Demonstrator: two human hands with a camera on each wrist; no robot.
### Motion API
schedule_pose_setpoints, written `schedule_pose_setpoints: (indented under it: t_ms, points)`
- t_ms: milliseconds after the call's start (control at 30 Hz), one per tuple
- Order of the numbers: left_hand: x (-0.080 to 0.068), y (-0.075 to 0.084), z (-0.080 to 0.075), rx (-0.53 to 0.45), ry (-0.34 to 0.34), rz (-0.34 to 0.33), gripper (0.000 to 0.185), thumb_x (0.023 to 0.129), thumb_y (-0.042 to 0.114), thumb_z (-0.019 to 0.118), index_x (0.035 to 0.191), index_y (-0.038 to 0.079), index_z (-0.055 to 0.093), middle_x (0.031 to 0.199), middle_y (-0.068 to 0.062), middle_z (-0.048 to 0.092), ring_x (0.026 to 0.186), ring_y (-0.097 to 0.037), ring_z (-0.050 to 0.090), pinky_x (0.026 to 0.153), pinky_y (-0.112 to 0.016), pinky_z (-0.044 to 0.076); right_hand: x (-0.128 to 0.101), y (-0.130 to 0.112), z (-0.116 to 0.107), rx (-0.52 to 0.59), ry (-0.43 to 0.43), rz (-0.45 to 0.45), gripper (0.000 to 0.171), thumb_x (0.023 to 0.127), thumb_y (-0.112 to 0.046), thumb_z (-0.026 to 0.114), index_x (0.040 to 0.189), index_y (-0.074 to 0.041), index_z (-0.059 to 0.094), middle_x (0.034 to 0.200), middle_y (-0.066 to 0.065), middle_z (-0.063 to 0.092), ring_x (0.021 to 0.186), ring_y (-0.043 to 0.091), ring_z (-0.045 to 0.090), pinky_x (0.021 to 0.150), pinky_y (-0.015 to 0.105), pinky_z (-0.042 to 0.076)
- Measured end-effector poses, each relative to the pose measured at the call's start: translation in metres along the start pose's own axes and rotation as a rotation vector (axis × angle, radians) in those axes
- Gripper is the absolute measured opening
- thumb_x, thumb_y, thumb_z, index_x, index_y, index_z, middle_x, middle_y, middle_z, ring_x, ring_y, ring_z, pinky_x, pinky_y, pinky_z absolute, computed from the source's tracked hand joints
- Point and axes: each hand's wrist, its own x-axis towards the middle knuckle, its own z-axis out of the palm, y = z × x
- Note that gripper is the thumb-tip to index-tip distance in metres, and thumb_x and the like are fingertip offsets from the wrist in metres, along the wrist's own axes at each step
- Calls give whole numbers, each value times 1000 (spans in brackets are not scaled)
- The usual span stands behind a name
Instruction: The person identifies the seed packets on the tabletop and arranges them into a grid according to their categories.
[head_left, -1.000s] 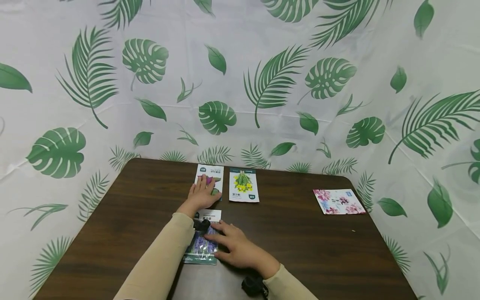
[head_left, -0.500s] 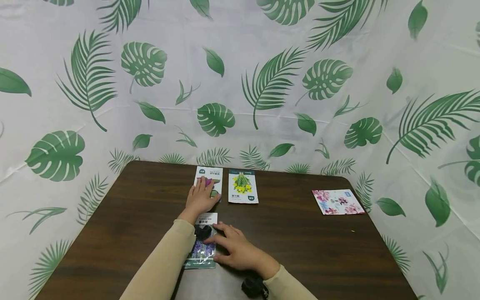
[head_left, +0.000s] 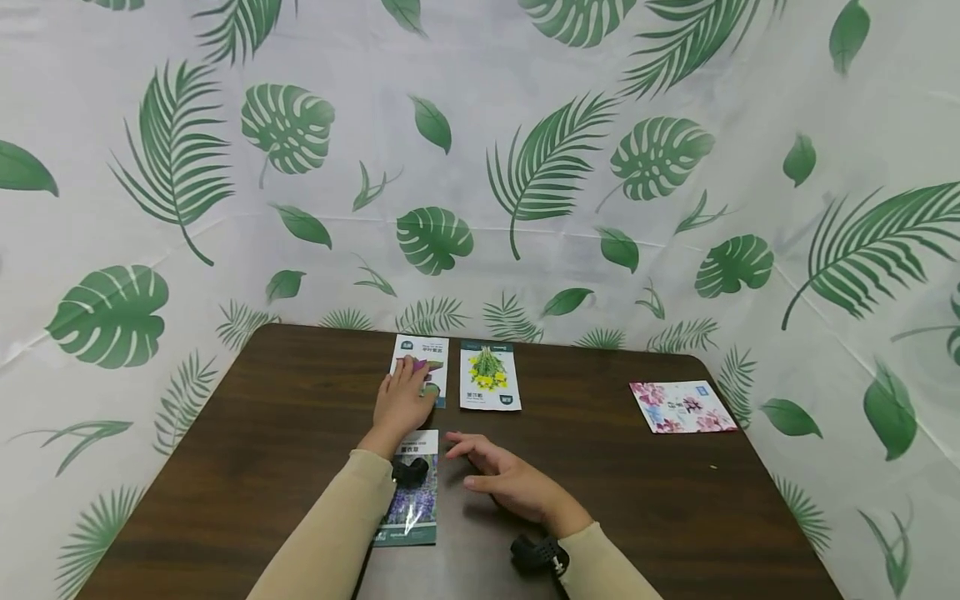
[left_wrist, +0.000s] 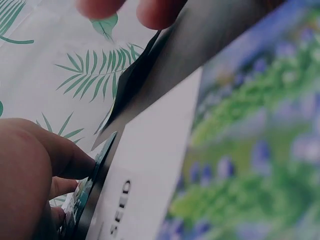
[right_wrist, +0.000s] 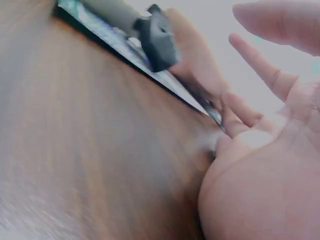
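In the head view my left hand [head_left: 402,400] rests flat on a white seed packet [head_left: 437,348] with a purple vegetable picture, covering part of it. Its fingers are extended, and the left wrist view shows fingertips touching the packet's surface. Nearer the front lies a lavender seed packet [head_left: 411,510], large in the left wrist view, partly hidden by my left wrist and its black camera [head_left: 410,472]. To its right hovers my right hand [head_left: 517,481], fingers loosely bent and apart, holding nothing. The right wrist view shows that palm [right_wrist: 260,185] beside the lavender packet [right_wrist: 112,37].
A seed packet with yellow flowers [head_left: 490,377] lies just right of the white packet. Farther right is a pink-blossom packet [head_left: 682,407]. All lie on a dark wooden table [head_left: 600,467], with a leaf-print cloth [head_left: 555,167] hanging behind it.
My right hand has come off the lavender packet and drawn back to the right. My left hand stays on the white packet. The view has shifted slightly.
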Motion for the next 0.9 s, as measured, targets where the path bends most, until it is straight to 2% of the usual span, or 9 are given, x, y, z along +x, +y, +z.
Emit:
schedule_pose_setpoints:
  t_ms: [67,167,300,467,667,900]
  points:
    - [-1,0,0,5,7,-2,66,108,38,54,168,13,43,182,-21,17,172,-39,10,138,-61,8,-2,2,-5,85,-9,-15,42,112,-5,54,152,5,46,183,14,21,173,33,8,138,59,8]
    - [-2,1,-1,9,6,-6,66,108,38,54,168,14,43,182,-20,18,172,-39,10,138,-61,8,-4,3,-9,139,-10,-34,46,112,-5,56,153,11,42,181,18,24,173,30,12,140,50,10]
    - [-3,1,-1,-4,6,-10,65,107,37,56,168,15,45,182,-20,19,172,-38,11,138,-62,9,-8,5,-18,188,10,-56,49,111,-4,58,155,10,42,179,23,27,171,27,21,139,38,15]
    - [-2,0,-1,-17,4,-6,65,107,37,55,168,15,45,183,-19,18,172,-37,10,138,-61,7,-16,6,-36,185,68,-59,49,111,-2,57,157,6,42,174,26,34,167,27,30,135,30,28]
    - [-2,0,-3,-19,-1,-8,64,108,36,53,167,14,45,183,-19,17,172,-37,9,138,-62,7,-26,6,-59,193,131,-65,50,110,3,54,157,6,39,172,31,33,166,38,29,131,32,37]
    - [-3,2,-3,-31,3,-10,64,107,36,56,167,14,47,183,-19,19,172,-37,10,138,-62,7,-40,11,-86,187,266,-121,46,110,5,53,155,4,45,165,30,42,160,46,36,127,32,43]
